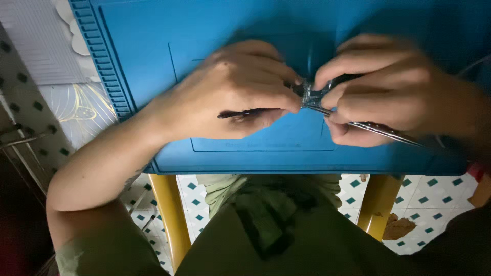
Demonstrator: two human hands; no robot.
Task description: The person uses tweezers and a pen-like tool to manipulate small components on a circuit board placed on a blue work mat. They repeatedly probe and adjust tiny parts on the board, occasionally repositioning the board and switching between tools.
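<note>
From the head camera, a small circuit board [308,95], dark with pale contacts, sits pinched between both hands above a blue work mat [153,51] on the table. The left hand [240,89] curls its fingers on the board; the right hand [394,87] grips it along with metal tweezers [378,129].

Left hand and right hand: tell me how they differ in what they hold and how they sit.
The left hand pinches the small circuit board at its fingertips, with a thin dark tool under its palm; the right hand also holds a long metal tool that sticks out to the side. The left forearm shows fully; the right is cropped. Both hover over the blue mat, meeting at the board.
</note>
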